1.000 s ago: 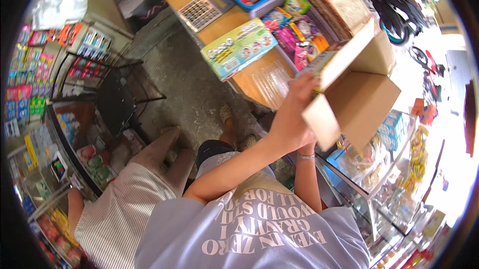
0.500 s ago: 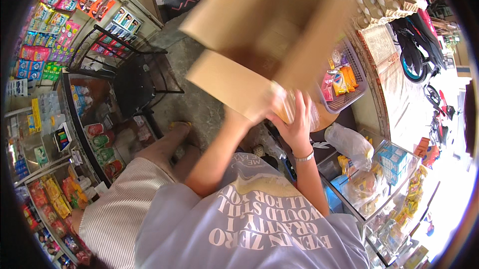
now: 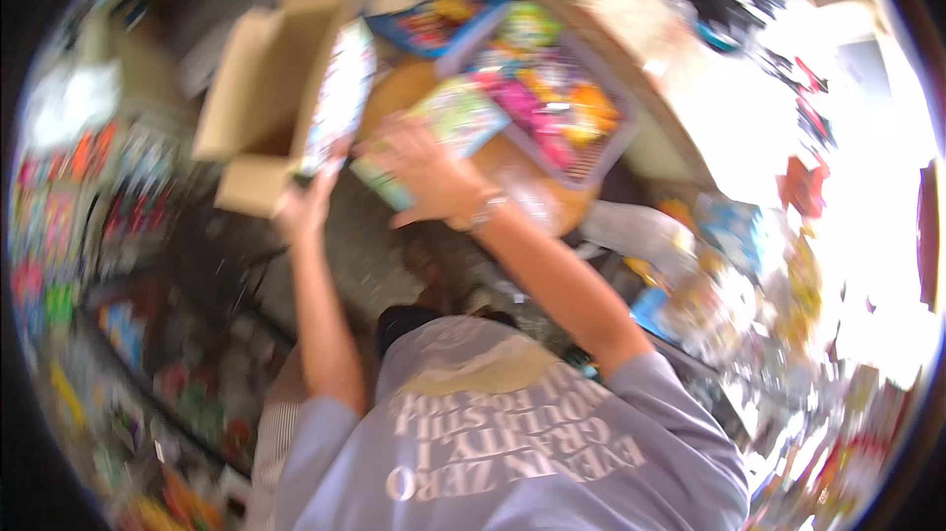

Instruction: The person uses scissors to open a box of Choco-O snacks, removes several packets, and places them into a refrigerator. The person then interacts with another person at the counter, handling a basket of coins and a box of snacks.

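- Left hand [image 3: 304,204] is grasping the open cardboard box [image 3: 235,88] by its lower edge.
- Right hand [image 3: 424,171] is lying open over the green carton [image 3: 465,119], contact blurred.

The basket [image 3: 601,159] looks plastic, the packets [image 3: 591,105] inside it glossy. Beneath it, the worktop [image 3: 394,88] resembles smooth wood; left of it, the box [image 3: 258,88] is matt cardboard. Nearer the wearer, the bracelet [image 3: 487,208] looks shiny metal, the shirt [image 3: 483,413] matt cloth.

L hand [image 3: 307,204] grips open brown ctn. [image 3: 266,88] at near edge. R hand [image 3: 429,171], fingers spread, over flat green box [image 3: 465,117]. Adj.: lilac basket [image 3: 579,178] w/ colored pkts. [image 3: 537,102]
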Demonstrator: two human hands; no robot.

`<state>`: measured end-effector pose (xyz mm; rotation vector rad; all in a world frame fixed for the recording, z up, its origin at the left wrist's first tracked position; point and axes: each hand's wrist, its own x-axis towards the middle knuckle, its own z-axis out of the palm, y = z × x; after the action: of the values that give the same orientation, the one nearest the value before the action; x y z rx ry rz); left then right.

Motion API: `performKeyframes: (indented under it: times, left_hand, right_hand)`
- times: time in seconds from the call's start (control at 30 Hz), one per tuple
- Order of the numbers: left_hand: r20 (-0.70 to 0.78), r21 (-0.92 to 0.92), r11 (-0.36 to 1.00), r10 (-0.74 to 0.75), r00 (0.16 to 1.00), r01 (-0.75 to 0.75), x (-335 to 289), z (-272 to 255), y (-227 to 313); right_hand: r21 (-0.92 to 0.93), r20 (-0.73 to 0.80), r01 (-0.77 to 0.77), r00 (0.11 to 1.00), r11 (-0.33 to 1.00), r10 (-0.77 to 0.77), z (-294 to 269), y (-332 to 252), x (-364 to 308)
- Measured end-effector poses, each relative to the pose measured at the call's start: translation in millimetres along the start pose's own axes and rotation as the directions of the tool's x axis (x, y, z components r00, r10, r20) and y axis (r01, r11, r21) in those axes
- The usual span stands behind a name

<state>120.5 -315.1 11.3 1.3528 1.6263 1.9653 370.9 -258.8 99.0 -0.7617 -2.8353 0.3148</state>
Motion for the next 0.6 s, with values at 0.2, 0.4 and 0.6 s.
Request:
performKeyframes:
  times: [0.2, 0.4, 0.6]
  left_hand:
    - [0.153, 0.392, 0.920, -0.087, 0.984, 0.020, -57, -15, -20]
    - [0.234, 0.309, 0.943, 0.051, 0.971, -0.124, -110, 37, -28]
    - [0.338, 0.087, 0.967, -0.253, 0.906, 0.238, -134, 62, -63]
  right_hand:
    - [-0.030, 0.021, 0.171, 0.985, 0.985, -0.170, 0, 2, -29]
    - [0.065, -0.017, 0.101, 0.995, 0.993, -0.100, -8, -7, -95]
    - [0.082, -0.211, -0.013, 0.977, 0.997, 0.030, 4, -18, -132]
